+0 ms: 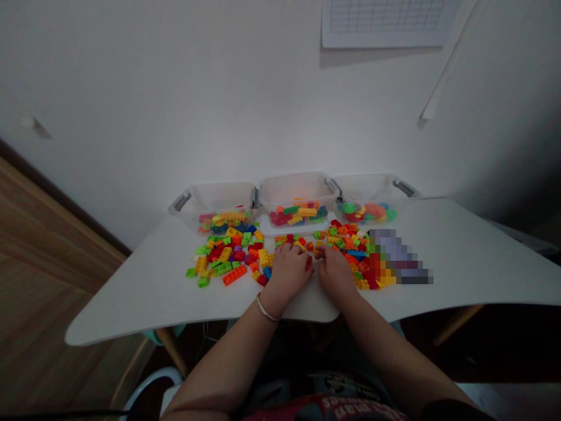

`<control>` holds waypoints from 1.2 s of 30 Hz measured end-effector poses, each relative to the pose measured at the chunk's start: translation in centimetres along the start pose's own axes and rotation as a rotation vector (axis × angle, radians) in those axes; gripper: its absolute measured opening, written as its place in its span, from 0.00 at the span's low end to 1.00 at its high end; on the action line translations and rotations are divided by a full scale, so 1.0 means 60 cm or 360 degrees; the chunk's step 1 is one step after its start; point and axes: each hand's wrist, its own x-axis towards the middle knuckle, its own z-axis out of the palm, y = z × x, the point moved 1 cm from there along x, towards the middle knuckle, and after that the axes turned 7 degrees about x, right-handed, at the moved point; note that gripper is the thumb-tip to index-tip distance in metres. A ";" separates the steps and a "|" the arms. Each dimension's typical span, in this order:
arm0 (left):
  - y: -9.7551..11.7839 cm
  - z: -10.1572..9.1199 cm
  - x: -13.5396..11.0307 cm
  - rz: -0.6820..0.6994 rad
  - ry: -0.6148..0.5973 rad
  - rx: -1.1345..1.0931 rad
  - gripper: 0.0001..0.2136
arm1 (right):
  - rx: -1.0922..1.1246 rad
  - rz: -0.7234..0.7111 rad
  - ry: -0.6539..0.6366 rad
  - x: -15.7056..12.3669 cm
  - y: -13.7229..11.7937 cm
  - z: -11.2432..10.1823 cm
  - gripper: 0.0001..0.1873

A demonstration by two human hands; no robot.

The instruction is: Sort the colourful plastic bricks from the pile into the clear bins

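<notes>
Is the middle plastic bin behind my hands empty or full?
Neither: the middle bin is partly filled. Coloured bricks lie in its lower part, with bare wall visible above them.

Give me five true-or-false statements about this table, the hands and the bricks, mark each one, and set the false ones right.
1. Three see-through tubs stand in a row at the back of the table. True.
2. The bracelet is on the right wrist. False: it is on the left.
3. The left hand and right hand are close together. True.
4. The loose bricks are all blue. False: they include red, yellow, green and orange too.
5. The gridded sheet lies on the table. False: it is up on the wall.
</notes>
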 end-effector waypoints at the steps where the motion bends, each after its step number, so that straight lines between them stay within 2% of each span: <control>1: 0.000 0.000 -0.001 -0.0021 0.0006 0.0039 0.10 | -0.0044 0.0019 -0.0035 0.001 -0.002 0.000 0.20; 11: -0.017 0.011 0.000 -0.0129 0.0074 0.0129 0.10 | -0.0181 0.0019 -0.0113 0.002 -0.011 0.000 0.19; 18: -0.034 0.011 0.009 -0.0184 0.0031 -0.0148 0.06 | -0.0185 -0.0025 -0.0074 0.001 -0.010 0.001 0.18; 24: -0.044 0.008 0.015 -0.0274 0.0119 -0.0372 0.06 | -0.0181 -0.0045 -0.0082 0.000 -0.011 0.001 0.17; 26: -0.052 0.008 0.018 -0.0314 0.0215 -0.0482 0.05 | -0.0176 -0.0043 -0.0091 0.000 -0.012 0.000 0.17; 28: -0.064 0.007 0.023 -0.0377 0.0401 -0.0639 0.05 | -0.0169 -0.0041 -0.0100 0.000 -0.014 -0.002 0.16; 32: -0.097 -0.012 0.034 -0.0426 0.0778 -0.0851 0.17 | -0.0236 -0.0037 -0.0146 -0.001 -0.020 -0.006 0.13; 36: -0.123 -0.046 0.044 -0.0357 0.0977 -0.0783 0.13 | -0.0366 -0.0134 -0.0220 -0.002 -0.024 -0.006 0.10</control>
